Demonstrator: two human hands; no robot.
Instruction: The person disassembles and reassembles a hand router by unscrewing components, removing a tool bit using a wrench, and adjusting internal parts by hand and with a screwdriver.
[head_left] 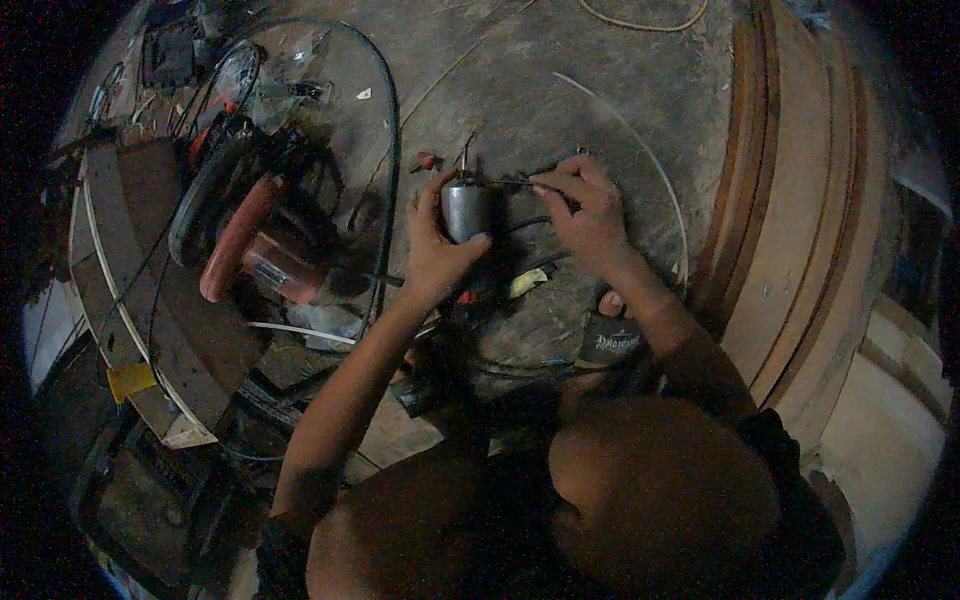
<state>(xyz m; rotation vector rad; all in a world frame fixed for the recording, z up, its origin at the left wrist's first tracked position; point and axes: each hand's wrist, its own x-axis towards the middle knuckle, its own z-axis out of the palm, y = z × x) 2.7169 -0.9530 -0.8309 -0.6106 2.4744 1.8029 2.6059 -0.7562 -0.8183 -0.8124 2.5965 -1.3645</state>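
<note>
A small silver metal cylinder (467, 211) with wires rising from its top stands upright over the floor, a little above the picture's middle. My left hand (436, 243) is wrapped round its left side and base, the thumb under its lower right edge. A thin dark wire or rod (515, 182) runs from the cylinder's top to the right. Its right end is pinched between the fingertips of my right hand (587, 208). It is too dim to tell whether this is a wire or a slim tool. A small red piece (428, 161) lies just beyond my left hand.
A red-handled power tool (245, 240) lies at the left beside a wooden frame (130, 190) and a tangle of cables. A thick black cable (392, 120) arcs over the floor. Long wooden boards (780, 200) line the right side. A yellowish scrap (529, 283) lies near my sandalled foot (610, 335).
</note>
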